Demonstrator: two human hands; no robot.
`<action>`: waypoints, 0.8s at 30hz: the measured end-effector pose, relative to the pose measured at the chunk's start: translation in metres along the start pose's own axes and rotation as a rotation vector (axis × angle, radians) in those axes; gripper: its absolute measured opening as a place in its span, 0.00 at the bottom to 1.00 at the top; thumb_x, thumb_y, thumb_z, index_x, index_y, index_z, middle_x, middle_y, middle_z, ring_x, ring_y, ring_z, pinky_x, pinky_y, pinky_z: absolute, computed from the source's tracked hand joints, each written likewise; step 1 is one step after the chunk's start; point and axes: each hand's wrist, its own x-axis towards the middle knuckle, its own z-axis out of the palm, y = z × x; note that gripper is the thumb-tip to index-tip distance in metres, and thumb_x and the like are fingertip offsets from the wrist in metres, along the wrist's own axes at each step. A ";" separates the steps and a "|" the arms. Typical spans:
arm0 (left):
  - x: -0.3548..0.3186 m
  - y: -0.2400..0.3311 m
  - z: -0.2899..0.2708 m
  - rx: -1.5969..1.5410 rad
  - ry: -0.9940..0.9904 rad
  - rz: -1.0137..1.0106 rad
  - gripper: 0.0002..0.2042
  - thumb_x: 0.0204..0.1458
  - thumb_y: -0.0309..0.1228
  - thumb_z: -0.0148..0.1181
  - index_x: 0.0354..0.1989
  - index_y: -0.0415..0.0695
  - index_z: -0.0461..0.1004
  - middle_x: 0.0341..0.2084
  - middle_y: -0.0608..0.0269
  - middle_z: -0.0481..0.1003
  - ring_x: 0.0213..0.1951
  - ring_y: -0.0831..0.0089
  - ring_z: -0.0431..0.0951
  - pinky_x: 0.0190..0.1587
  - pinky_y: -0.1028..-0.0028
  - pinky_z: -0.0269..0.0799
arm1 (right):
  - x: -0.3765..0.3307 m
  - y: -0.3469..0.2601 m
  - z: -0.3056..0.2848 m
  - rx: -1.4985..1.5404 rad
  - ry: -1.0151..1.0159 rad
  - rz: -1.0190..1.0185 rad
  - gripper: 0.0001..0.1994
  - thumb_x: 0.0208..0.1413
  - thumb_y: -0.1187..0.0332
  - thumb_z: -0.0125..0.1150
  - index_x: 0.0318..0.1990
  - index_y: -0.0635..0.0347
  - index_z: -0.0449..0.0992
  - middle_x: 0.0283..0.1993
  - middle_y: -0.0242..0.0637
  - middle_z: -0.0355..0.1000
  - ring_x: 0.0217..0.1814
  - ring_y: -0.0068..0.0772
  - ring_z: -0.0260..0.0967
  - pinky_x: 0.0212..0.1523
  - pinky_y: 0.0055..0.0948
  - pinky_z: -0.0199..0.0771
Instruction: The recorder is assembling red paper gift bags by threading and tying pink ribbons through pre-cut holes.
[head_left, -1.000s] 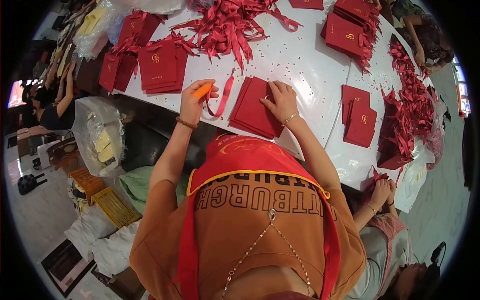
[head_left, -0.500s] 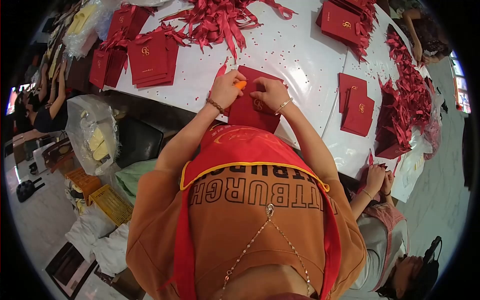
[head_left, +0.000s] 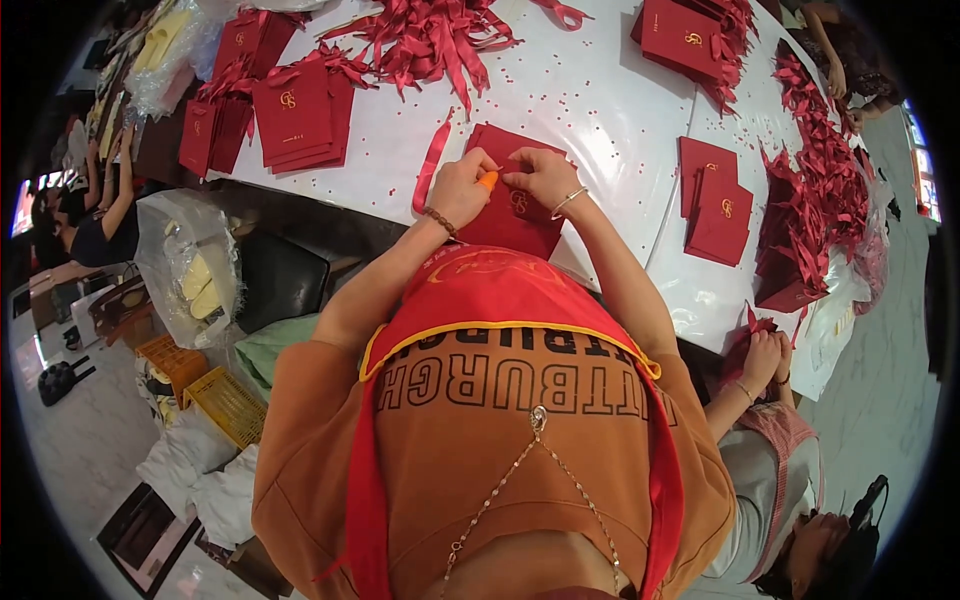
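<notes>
seen from above, a person's two bare hands meet just below 12 o'clock over a flat red bag (head_left: 520, 232), which lies on a small stack at the near edge of a glossy white, red-flecked table (head_left: 610, 150). the left hand (head_left: 466, 188) and right hand (head_left: 543, 180) are almost touching, fingers bent in toward each other over the bag's upper part; whether they pinch anything there i cannot tell. the right hand rests on the bag, probably to steady it, and both wrists angle inward, likely for close finger work. a smooth orange piece (head_left: 487, 181) shows at the left hand, worn or gripped, i cannot tell. toward 11 o'clock, just beside the left hand, a shiny ribbon (head_left: 433, 165) lies in a narrow strip, perhaps left within easy reach. a ribbon heap (head_left: 440, 45) spills in soft, satiny tangles near 12 o'clock. the bag looks like stiff, matte card, square-cornered, with a gold emblem. similar bags (head_left: 292, 122) overlap at 10 o'clock, seemingly fanned for easy lifting; a smaller pile (head_left: 718, 225) sits toward 2 o'clock.
</notes>
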 end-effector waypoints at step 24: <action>0.003 0.029 0.004 0.760 -0.022 0.377 0.06 0.38 0.24 0.53 0.26 0.38 0.67 0.17 0.47 0.72 0.23 0.53 0.74 0.26 0.59 0.69 | -0.024 -0.018 0.004 -0.066 0.201 -0.129 0.12 0.43 0.63 0.58 0.39 0.49 0.74 0.29 0.37 0.73 0.33 0.42 0.70 0.32 0.38 0.68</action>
